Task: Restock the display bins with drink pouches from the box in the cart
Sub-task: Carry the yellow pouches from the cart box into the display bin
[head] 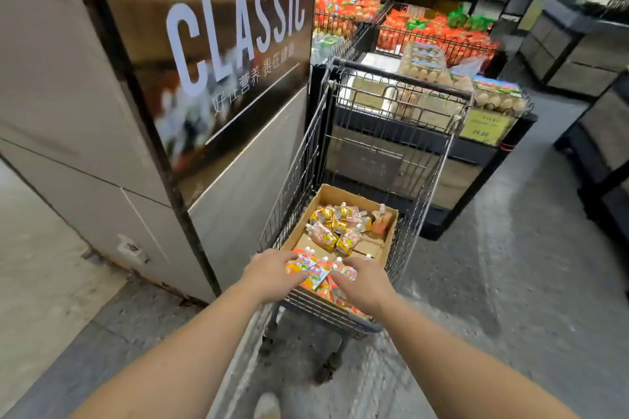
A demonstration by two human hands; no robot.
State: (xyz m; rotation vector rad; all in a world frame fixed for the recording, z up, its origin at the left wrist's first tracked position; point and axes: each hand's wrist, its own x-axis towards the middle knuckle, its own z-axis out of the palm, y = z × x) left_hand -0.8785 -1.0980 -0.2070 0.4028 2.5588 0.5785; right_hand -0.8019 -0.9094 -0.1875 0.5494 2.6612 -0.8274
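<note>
An open cardboard box (326, 196) lies in a wire shopping cart (425, 180). Yellow drink pouches (335, 226) with white spouts are piled toward the box's far end. Orange drink pouches (315, 274) lie bunched at its near end. My left hand (270, 270) closes over the orange pouches from the left. My right hand (362, 282) closes on them from the right. Both hands reach over the cart's near rim. Wire display bins (439, 41) filled with orange pouches stand beyond the cart.
A tall pillar with a "CLASSIC" sign (235, 54) stands close on the cart's left. Egg cartons (497, 95) and a yellow price tag (483, 127) sit on a dark stand behind the cart. Dark shelving (578, 44) lines the right side. Grey floor opens on the right.
</note>
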